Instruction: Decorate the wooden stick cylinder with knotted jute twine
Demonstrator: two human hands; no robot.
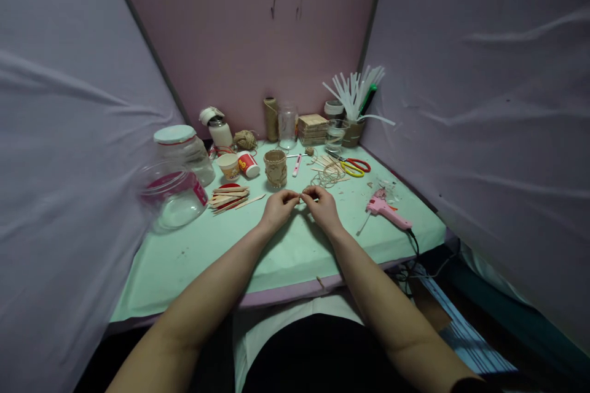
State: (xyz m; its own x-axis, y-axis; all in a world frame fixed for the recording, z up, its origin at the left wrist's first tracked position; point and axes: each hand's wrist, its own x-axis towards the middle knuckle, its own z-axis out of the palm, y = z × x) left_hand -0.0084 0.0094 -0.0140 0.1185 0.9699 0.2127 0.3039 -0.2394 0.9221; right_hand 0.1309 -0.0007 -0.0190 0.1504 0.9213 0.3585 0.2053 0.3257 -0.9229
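Note:
My left hand [278,209] and my right hand [321,206] meet over the front middle of the table, fingertips nearly touching. Both are closed in a pinch on a thin strand that looks like jute twine; its small end is mostly hidden by the fingers. Loose loops of the twine [328,175] lie just beyond my right hand, over some thin wooden sticks. Right behind my hands stands a brown cup [275,168] with raised twine decoration. A pink-and-white cutter [297,165] lies to its right.
At right lie a pink glue gun [387,211] with a cord and red-and-yellow scissors [354,166]. Craft sticks [229,198], paper cups [249,164] and clear jars [182,202] are at left. Along the back stand a twine spool [270,119] and a holder of white glue sticks [354,95].

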